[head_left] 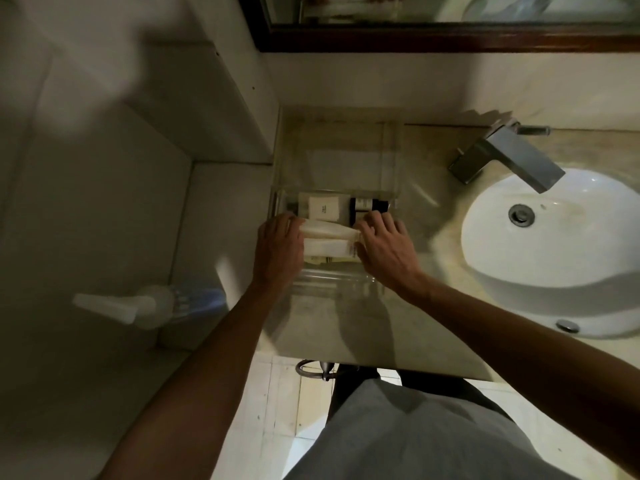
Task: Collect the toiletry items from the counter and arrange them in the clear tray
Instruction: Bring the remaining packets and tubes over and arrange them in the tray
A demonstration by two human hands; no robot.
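Note:
A clear tray [332, 278] sits on the marble counter in front of me. Inside it lie two white tubes [329, 233] side by side, a small white square packet [323, 208] behind them and a dark little bottle [367, 206] to the right. My left hand [278, 249] grips the left end of the tubes. My right hand [386, 245] holds their right end, fingers spread over the tray's right side. Further items under the tubes are too hidden to name.
A second clear box [393, 150] stands behind the tray against the wall. A white basin [554, 244] with a metal tap [509, 157] lies to the right. The counter's front edge [346, 362] is near my body. A toilet brush [145, 306] stands on the floor at left.

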